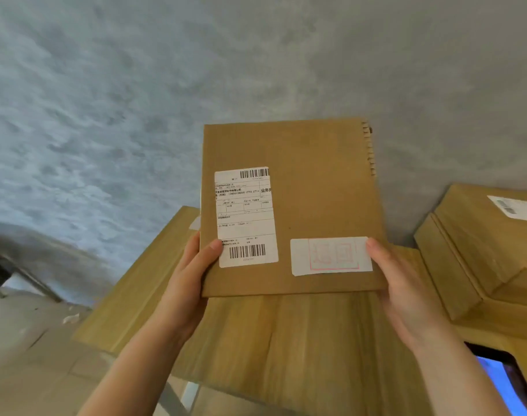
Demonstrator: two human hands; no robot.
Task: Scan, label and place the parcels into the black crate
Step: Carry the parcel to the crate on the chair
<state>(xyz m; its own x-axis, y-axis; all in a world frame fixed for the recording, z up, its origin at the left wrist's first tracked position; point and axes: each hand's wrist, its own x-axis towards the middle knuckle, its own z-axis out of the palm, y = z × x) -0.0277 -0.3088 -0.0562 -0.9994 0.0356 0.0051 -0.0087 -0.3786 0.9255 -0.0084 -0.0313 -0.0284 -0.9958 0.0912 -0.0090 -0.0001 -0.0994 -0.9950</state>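
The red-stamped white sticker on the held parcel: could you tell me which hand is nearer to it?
Right. The right hand has its thumb on the sticker; the left hand grips the parcel's opposite edge.

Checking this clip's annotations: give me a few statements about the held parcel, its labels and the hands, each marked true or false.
1. Both hands hold the flat cardboard parcel. True: left hand and right hand grip its lower corners.
2. The parcel lies flat on the wooden table. False: it is raised above it.
3. It carries a barcoded shipping label and a red-stamped sticker. True.
4. The right thumb covers a barcode. False: it touches the stamped sticker's edge.
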